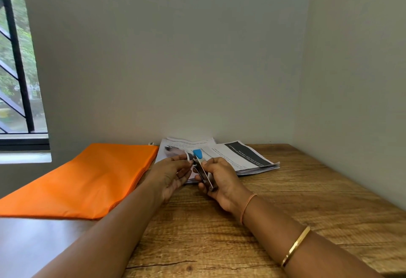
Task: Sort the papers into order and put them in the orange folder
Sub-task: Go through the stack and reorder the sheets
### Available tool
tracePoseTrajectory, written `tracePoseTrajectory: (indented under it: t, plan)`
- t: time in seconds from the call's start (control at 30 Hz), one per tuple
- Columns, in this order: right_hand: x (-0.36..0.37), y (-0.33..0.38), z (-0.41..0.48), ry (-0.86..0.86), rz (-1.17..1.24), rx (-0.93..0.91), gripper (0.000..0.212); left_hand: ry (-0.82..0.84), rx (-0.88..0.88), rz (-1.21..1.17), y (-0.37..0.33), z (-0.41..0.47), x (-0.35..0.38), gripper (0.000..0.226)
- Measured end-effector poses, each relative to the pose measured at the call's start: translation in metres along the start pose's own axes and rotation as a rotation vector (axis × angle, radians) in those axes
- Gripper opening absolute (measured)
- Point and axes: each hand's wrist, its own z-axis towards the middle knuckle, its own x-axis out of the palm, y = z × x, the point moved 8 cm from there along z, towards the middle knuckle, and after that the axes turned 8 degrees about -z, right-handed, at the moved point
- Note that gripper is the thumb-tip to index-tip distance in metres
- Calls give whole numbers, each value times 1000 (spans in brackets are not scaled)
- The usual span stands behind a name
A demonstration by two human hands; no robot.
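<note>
My right hand [219, 178] grips a small metal stapler [203, 171] with a blue cap, tilted with the cap pointing away from me. The fingertips of my left hand [171, 174] pinch its front end, and a curled sheet corner stands just behind them. Under both hands lies one pile of printed papers [175, 148], partly hidden. A second stack of papers [248, 156] with a dark band on top lies to the right. The orange folder [87, 178] lies shut and flat on the left.
The wooden table [241, 233] runs up to the wall at the back and the wall on the right. A darker surface [33, 244] adjoins it on the left under the folder. A window with black bars [17, 69] is at the far left.
</note>
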Motion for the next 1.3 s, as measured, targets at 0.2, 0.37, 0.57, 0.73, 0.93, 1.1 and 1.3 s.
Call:
tracePoseTrajectory:
  t: [0.2,0.37,0.57,0.73,0.93,1.1,1.3]
  plan:
    - [5,2,1,63,-49,-21,20,34,-12,88,1,-1,1,19]
    - [6,5,0,95,-105,-37,38,17,-38,111,4,-2,1,20]
    - [8,7,-1,100,-181,-67,46,-25,-50,31,5,-3,-1,14]
    - [12,6,-2,111,-212,-79,45,-15,-13,74,5,0,-1,35]
    - [13,4,0,98,-231,-76,45,-59,18,111,3,-4,1,19]
    - [14,4,-1,96,-245,-80,45,-81,21,143,3,-5,1,14]
    - [15,4,-1,99,-268,-76,44,-88,14,156,3,-3,2,14]
